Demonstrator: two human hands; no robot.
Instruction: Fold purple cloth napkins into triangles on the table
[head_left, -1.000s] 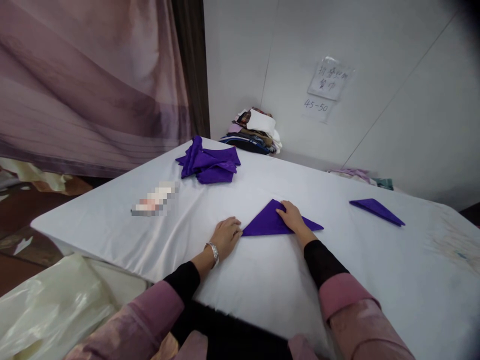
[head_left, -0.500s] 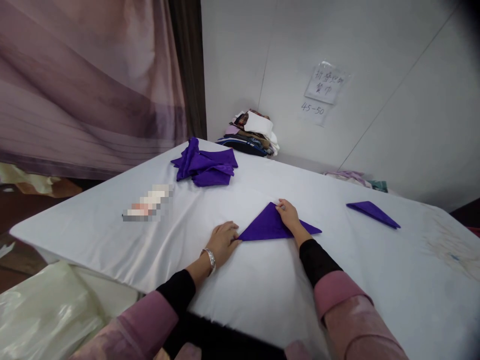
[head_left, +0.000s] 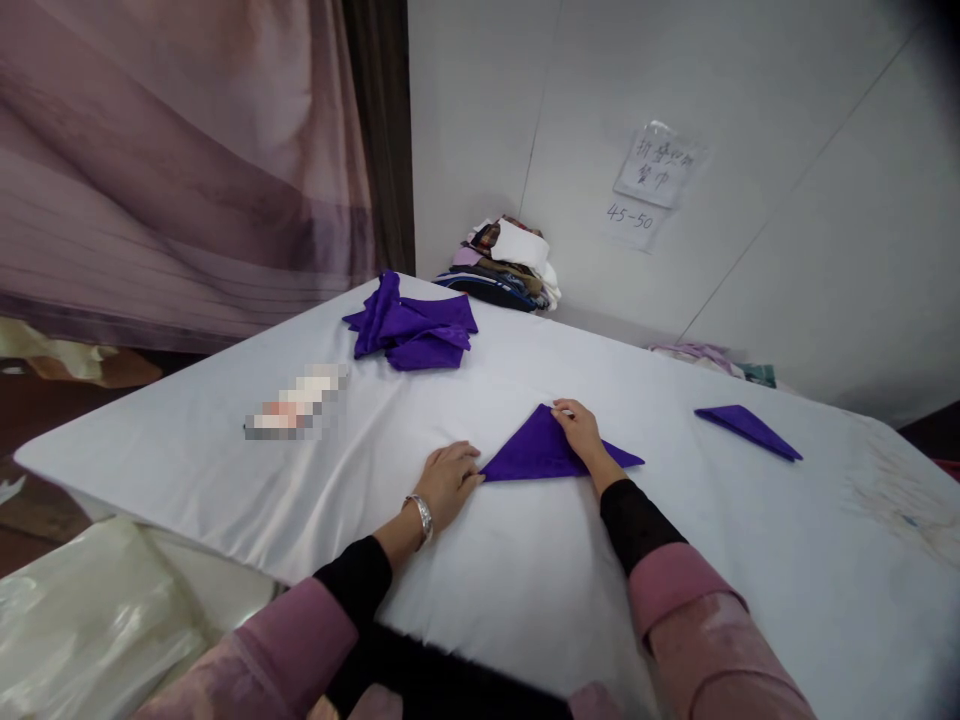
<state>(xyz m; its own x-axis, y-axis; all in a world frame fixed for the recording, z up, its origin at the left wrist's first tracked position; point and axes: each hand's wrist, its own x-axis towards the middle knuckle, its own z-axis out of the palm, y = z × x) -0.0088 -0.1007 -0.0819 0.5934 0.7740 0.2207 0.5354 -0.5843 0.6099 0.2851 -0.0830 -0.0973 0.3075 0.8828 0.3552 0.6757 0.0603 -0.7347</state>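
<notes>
In the head view, 1 purple cloth (head_left: 525, 450), folded into a triangle, lies on the white table (head_left: 510, 590) between the 2 hands. The left hand (head_left: 448, 484) has its fingertips at the cloth's left corner; I cannot tell if they grip it. The right hand (head_left: 580, 430) pinches the top corner narrowly between thumb and finger. 1 folded napkin (head_left: 750, 432) lies right, a loose purple pile (head_left: 416, 330) far left.
</notes>
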